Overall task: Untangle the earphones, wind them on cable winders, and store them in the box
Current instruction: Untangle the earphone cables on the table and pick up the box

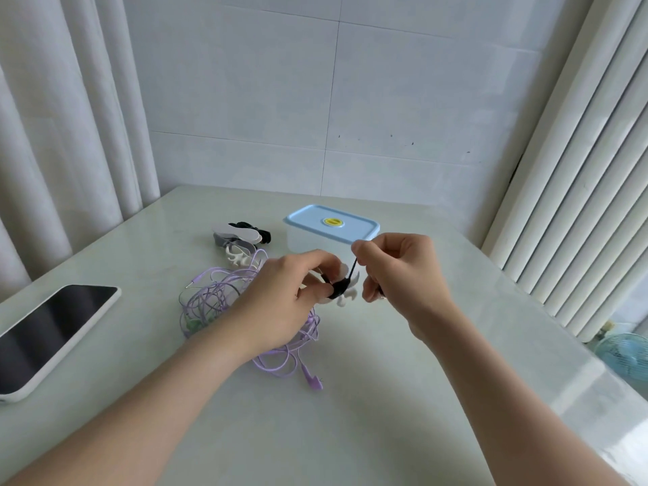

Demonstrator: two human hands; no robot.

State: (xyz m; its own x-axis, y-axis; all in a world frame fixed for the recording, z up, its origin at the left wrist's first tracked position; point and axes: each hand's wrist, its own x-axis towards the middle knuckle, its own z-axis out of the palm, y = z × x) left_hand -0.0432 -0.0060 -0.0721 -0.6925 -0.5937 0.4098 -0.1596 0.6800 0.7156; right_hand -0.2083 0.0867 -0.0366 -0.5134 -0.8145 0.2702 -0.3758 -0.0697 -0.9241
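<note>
My left hand (280,303) grips a white cable winder (345,298) with black earphone cable (342,285) wound round its middle. My right hand (403,271) pinches the free black strand, which runs taut up from the winder to its fingertips. A tangle of purple earphones (210,299) lies on the table under and left of my left hand, one earbud (314,380) trailing toward me. Behind the hands stands the clear storage box (298,240) with its blue lid (331,222) on.
A pile of spare winders (238,236), white, grey and black, lies left of the box, with one white winder (238,256) in front of it. A phone (49,335) lies screen-up at the table's left edge. Curtains flank the table; a fan (624,356) stands lower right.
</note>
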